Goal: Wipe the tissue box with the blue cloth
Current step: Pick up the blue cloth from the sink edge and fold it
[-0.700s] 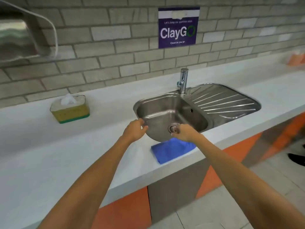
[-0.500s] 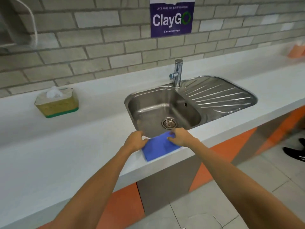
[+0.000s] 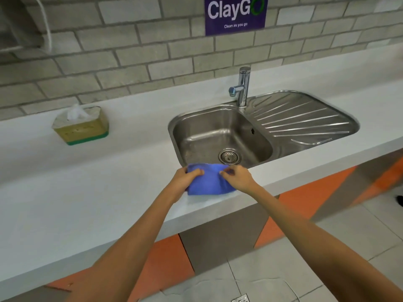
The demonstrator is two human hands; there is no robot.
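Left hand (image 3: 185, 178) and right hand (image 3: 236, 178) both pinch the blue cloth (image 3: 207, 180), one at each upper side, fingers curled over its top edge. Cloth hangs as a roughly rectangular panel at the front edge of the tabletop (image 3: 87, 203), directly before the near rim of the sink (image 3: 218, 129); whether its lower edge touches the surface cannot be told. A paler patch of tabletop lies just beneath the cloth. Tissue box (image 3: 81, 126), yellow with a green base and a white tissue standing out of its top, sits well apart to the left, near the rear edge of the tabletop by the brick wall (image 3: 130, 62). Bare tabletop lies between the hands and the box. Sink bowl with central drain (image 3: 229, 156) is set into the tabletop right of centre; its ribbed draining board (image 3: 305, 118) extends to the right. Chrome tap (image 3: 241, 87) stands upright at the rear rim of the bowl, spout turned left. Purple sign (image 3: 235, 15) reading "ClayGo, Clean as you go" is fixed to the wall above the tap. Orange and grey panels (image 3: 218, 232) face the front below the tabletop, above a tiled floor (image 3: 283, 258).
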